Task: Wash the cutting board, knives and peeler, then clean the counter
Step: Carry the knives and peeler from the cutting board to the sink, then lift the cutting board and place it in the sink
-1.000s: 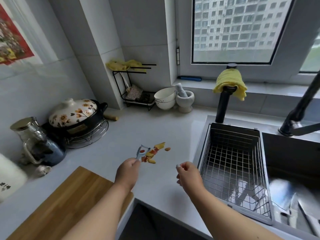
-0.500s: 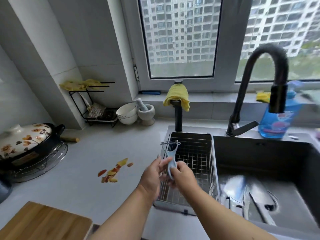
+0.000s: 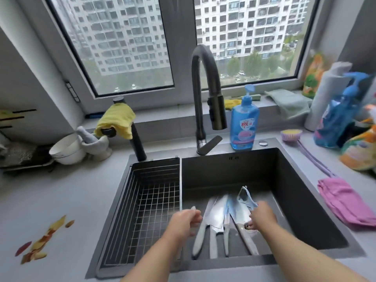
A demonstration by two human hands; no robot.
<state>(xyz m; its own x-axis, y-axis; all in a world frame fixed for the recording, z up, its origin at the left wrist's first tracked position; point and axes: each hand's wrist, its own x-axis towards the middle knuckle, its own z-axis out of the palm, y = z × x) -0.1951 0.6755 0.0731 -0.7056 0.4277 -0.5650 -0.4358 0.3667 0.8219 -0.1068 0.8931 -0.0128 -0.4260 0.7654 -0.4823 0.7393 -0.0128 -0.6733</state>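
Observation:
Several knives [image 3: 218,218] lie side by side on the bottom of the dark sink [image 3: 295,200], handles toward me. My right hand [image 3: 261,215] grips the handle of the light blue peeler [image 3: 245,197], whose blade end points up and away, low over the knives. My left hand [image 3: 184,221] hovers above the sink's left part with fingers loosely curled and holds nothing. The cutting board is out of view.
A wire drain basket [image 3: 154,200] fills the sink's left side. Behind stand the black faucet [image 3: 205,94], blue soap bottle [image 3: 244,121] and yellow cloth [image 3: 116,121]. Fruit peels [image 3: 43,240] lie on the left counter, a pink cloth [image 3: 345,202] on the right.
The peeler went from my left hand on the counter, through both hands over the basket, into my right hand over the knives. My view swung right to the sink.

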